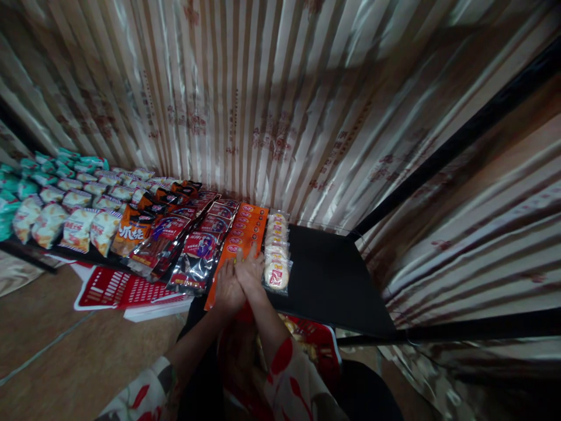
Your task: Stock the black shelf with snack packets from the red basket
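Note:
My left hand point(229, 287) lies on the lower part of a row of flat orange snack packs point(242, 228), fingers stretched out. Close against it, my right hand point(250, 270) rests on the same orange packs, its fingers spread and pointing away from me. Neither hand grips anything. Just right of my hands runs a row of round white crackers or cakes in clear wrappers point(277, 275). To the left lies a row of dark, shiny snack packs point(199, 251). The surface under my palms is hidden.
The goods stand on a black shelf point(333, 275). Further left are red-brown packs point(164, 237), orange-black bags point(131, 231), white bags point(79, 228) and green bags point(30, 169). Red baskets point(127, 289) point(326, 345) sit below. A striped curtain point(263, 99) and black frame bars point(438, 158) surround the shelf.

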A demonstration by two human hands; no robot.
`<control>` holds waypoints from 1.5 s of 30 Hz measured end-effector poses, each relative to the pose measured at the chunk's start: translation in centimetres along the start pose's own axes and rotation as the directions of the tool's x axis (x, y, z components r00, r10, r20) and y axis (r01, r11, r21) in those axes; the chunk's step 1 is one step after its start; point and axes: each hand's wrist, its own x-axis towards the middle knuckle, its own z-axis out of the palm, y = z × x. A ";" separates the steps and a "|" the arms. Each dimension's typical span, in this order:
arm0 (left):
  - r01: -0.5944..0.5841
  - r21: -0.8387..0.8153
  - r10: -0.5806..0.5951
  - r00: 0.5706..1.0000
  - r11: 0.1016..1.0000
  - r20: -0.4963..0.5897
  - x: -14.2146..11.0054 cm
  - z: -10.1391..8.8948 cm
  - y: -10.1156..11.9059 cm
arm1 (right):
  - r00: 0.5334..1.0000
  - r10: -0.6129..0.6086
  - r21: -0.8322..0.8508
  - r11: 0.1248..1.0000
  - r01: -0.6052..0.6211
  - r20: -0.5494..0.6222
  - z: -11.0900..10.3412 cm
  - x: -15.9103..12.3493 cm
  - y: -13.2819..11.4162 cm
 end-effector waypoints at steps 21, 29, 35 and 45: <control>0.030 0.100 -0.042 0.993 0.994 0.113 0.2 -1.0 0.4 | 0.976 0.210 0.020 0.977 -0.211 0.053 -2.1 -0.6 -1.7; 0.002 0.126 -0.017 0.993 0.992 0.115 0.3 -0.5 0.0 | 0.988 0.153 0.088 0.985 -0.152 -0.013 0.0 -1.3 -0.5; -0.024 0.119 0.016 0.997 0.993 0.072 0.2 -0.4 -0.1 | 1.000 0.002 0.140 0.990 -0.002 0.000 -0.9 -2.1 -0.4; -0.059 0.074 0.064 0.995 0.996 -0.075 -0.6 -1.4 2.6 | 0.965 -0.159 0.208 0.957 0.203 -0.209 -6.6 -2.6 3.3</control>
